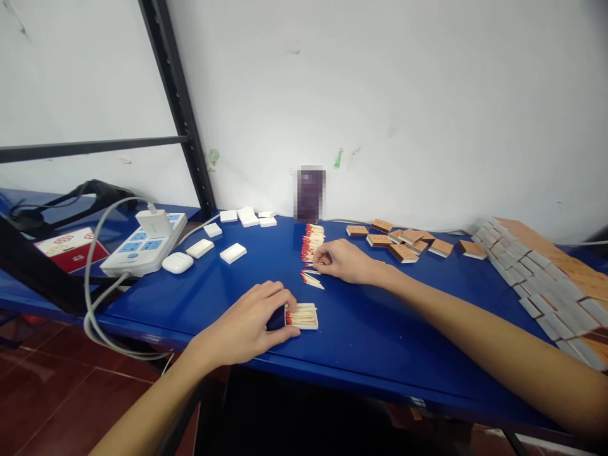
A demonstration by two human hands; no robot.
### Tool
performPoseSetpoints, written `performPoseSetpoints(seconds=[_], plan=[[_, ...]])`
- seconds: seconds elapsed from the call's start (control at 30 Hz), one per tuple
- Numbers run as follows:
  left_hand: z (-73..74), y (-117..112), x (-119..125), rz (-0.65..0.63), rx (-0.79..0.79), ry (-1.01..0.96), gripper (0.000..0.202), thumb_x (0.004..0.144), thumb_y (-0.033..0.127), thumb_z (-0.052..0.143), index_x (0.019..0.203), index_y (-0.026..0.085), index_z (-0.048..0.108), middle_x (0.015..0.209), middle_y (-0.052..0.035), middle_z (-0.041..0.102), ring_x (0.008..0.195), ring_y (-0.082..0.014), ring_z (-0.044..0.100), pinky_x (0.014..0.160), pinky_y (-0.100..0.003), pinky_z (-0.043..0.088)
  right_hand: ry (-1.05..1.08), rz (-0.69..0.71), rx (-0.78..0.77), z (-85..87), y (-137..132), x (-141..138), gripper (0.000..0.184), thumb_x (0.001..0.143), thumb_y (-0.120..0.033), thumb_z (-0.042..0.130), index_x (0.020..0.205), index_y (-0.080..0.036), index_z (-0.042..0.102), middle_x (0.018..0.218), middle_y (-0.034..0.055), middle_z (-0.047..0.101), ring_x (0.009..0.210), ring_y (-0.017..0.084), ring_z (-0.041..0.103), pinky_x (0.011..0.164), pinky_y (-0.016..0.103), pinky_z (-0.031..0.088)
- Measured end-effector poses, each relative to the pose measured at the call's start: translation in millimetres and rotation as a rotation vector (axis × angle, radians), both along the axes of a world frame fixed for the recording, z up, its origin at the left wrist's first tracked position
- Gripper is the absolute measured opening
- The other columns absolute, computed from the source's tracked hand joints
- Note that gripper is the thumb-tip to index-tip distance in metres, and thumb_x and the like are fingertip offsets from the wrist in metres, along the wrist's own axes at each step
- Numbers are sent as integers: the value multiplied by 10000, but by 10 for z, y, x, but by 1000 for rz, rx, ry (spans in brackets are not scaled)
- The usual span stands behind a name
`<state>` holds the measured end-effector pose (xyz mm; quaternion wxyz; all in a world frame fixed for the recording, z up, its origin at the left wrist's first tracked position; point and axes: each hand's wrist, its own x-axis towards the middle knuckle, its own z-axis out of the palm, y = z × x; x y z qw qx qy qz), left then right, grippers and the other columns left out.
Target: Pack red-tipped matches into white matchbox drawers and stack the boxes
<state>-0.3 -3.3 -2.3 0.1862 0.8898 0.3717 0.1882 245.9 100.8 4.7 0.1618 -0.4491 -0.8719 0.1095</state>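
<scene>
A white matchbox tray holding red-headed matches lies near the front of the blue table. My left hand grips its left end between thumb and fingers. Farther back, a row of loose matches runs away from me, red heads to the left. My right hand is pinched at the near right side of this row, on matches that its fingers mostly hide. A few separate matches lie fanned out between that hand and the tray.
Several white trays and a white earbud case are at the left, beside a power strip with cables. Orange matchbox sleeves are scattered right of the row. Stacked matchboxes stand far right. A dark shelf post rises at left.
</scene>
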Motion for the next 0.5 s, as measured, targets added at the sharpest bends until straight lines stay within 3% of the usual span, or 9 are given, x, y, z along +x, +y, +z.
performPoseSetpoints(seconds=[0.23,0.5], plan=[[26,-11,14,-16,0,-4,127,940,346,621,972,230,577,1027,-22,604,968,-209,556,862,-335,431,-55,49,-31,65,-10,-14,170,787,-161,574,625,-177,622,599,-19,607,553,101,478,565,241,299],[11,-6,15,-3,-7,3,144,932,361,632,974,236,574,1020,-20,599,977,-216,549,856,-334,430,-43,78,-138,143,-79,-65,285,835,-211,533,554,-167,524,526,-45,450,514,78,330,528,241,271]])
